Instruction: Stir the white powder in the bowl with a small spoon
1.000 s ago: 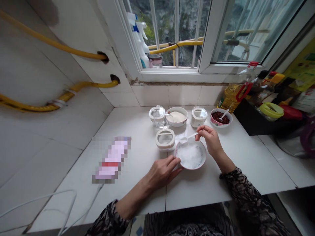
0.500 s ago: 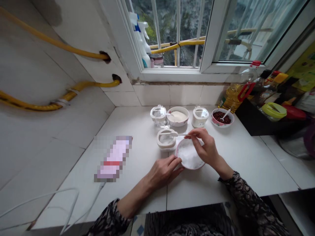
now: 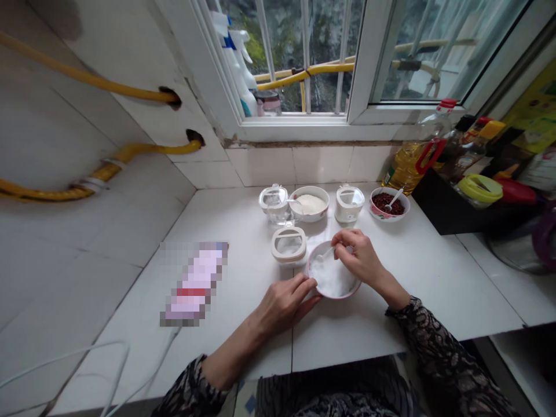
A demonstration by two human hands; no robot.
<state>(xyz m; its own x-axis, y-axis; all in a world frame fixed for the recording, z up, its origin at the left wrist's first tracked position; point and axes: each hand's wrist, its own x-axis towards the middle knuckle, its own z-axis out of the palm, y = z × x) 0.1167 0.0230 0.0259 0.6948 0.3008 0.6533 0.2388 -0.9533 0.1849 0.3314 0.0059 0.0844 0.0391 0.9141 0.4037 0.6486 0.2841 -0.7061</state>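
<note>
One round, pink-rimmed bowl [image 3: 339, 297] of bright white grains [image 3: 332, 279] is set on the bench [image 3: 369, 324], touched at its left by the left hand [image 3: 284, 299], whose grip cannot be told, and a pale spoon [image 3: 327, 252] is pinched over it by the right hand [image 3: 359, 256].

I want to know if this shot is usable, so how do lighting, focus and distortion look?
Head view, lighting: daylight from the barred window, white granules rather washed out; head view, focus: purple item at right looks dim and soft; head view, distortion: wide-angle stretch toward the edges, pixelation over the lilac item.
</note>
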